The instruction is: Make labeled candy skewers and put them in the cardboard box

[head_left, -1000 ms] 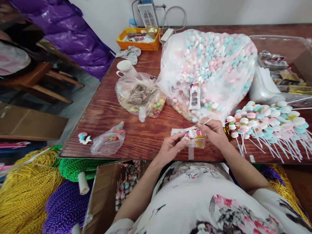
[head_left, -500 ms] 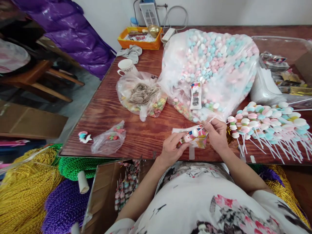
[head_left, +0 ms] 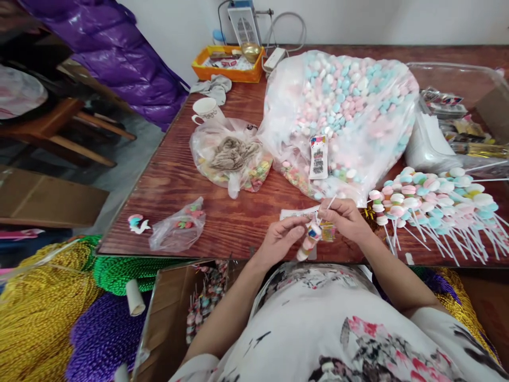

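A marshmallow skewer (head_left: 307, 247) in a printed clear wrapper hangs tilted between my hands at the table's front edge, its white stick pointing up. My left hand (head_left: 280, 241) is closed, thumb and fingers pinching the wrapper's upper part. My right hand (head_left: 342, 217) is closed in a pinch at the gathered neck beside the stick; whether it also grips a tie is too small to tell. Under my hands lie flat white wrappers (head_left: 290, 213) and some gold twist ties (head_left: 328, 232). To the right, bare marshmallow skewers (head_left: 433, 199) lie in a heap, sticks toward me.
A large bag of marshmallows (head_left: 342, 101) bears a stack of printed labels (head_left: 318, 158). Left of it stand a bag of gummy candies (head_left: 254, 172), a mug (head_left: 207, 110) and an orange tray (head_left: 230, 76). A plastic bin (head_left: 473, 71) is at right. A box (head_left: 167, 313) of wrapped skewers sits below.
The skewer, lying nearly level over the wrappers before, now hangs downward with its stick up. My right hand has moved left to the wrapper's neck.
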`<state>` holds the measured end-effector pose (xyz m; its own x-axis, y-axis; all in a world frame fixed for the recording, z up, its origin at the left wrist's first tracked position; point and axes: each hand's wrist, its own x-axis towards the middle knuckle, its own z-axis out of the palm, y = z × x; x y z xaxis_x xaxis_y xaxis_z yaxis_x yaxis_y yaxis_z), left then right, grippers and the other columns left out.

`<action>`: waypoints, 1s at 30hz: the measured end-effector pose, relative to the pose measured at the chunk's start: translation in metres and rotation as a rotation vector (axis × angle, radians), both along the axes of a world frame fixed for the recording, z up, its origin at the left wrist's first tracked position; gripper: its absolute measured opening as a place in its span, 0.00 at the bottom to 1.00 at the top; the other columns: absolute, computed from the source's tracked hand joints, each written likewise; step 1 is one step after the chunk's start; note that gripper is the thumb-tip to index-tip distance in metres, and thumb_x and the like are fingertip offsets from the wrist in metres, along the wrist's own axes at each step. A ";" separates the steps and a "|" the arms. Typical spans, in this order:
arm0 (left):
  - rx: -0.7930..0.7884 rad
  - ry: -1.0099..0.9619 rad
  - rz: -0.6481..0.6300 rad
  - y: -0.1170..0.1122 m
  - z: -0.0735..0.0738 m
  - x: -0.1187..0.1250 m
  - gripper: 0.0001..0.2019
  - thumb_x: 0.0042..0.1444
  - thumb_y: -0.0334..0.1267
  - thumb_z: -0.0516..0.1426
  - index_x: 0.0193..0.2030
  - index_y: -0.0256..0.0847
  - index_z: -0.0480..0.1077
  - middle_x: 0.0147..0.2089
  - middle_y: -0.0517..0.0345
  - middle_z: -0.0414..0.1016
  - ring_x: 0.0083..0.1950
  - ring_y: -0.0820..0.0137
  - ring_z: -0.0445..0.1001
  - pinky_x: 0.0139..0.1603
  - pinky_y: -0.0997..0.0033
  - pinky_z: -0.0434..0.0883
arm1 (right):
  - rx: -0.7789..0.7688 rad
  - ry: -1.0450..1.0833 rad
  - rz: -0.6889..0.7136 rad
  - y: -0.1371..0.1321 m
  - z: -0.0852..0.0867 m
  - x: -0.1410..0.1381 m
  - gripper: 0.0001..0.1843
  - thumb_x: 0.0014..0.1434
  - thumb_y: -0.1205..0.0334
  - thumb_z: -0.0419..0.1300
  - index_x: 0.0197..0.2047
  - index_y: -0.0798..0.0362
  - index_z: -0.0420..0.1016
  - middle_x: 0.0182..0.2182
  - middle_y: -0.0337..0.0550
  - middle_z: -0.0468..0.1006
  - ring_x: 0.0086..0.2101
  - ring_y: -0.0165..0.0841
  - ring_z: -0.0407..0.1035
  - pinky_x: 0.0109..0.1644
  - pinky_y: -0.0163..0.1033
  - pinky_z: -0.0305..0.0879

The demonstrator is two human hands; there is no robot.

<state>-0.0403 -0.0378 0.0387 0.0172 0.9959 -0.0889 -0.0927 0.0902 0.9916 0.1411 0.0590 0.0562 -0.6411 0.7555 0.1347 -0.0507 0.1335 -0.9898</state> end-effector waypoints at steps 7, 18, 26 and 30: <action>0.182 0.218 -0.103 0.011 0.025 -0.013 0.09 0.56 0.40 0.62 0.38 0.37 0.79 0.37 0.51 0.79 0.39 0.68 0.75 0.43 0.69 0.72 | 0.089 -0.072 0.094 0.002 0.016 -0.003 0.14 0.62 0.55 0.58 0.29 0.54 0.73 0.23 0.37 0.72 0.26 0.28 0.64 0.32 0.34 0.59; 0.300 0.347 -0.100 -0.002 0.009 -0.013 0.06 0.58 0.37 0.61 0.37 0.36 0.74 0.33 0.55 0.77 0.34 0.71 0.74 0.38 0.72 0.69 | -0.046 -0.056 0.100 0.004 0.006 -0.020 0.15 0.58 0.53 0.61 0.26 0.54 0.69 0.20 0.34 0.69 0.23 0.25 0.60 0.28 0.32 0.56; 0.578 0.622 -0.204 0.002 0.011 -0.019 0.05 0.62 0.35 0.55 0.40 0.38 0.73 0.35 0.54 0.78 0.36 0.71 0.75 0.40 0.73 0.70 | -0.081 -0.106 0.114 0.007 0.008 -0.031 0.19 0.56 0.50 0.62 0.23 0.53 0.65 0.18 0.33 0.67 0.21 0.24 0.57 0.25 0.32 0.53; 0.636 0.699 -0.265 0.008 0.018 -0.020 0.06 0.63 0.35 0.54 0.41 0.38 0.71 0.34 0.54 0.78 0.36 0.71 0.75 0.40 0.74 0.70 | -0.075 -0.110 0.137 0.007 0.011 -0.036 0.17 0.55 0.52 0.62 0.22 0.53 0.65 0.17 0.32 0.66 0.20 0.24 0.58 0.24 0.32 0.52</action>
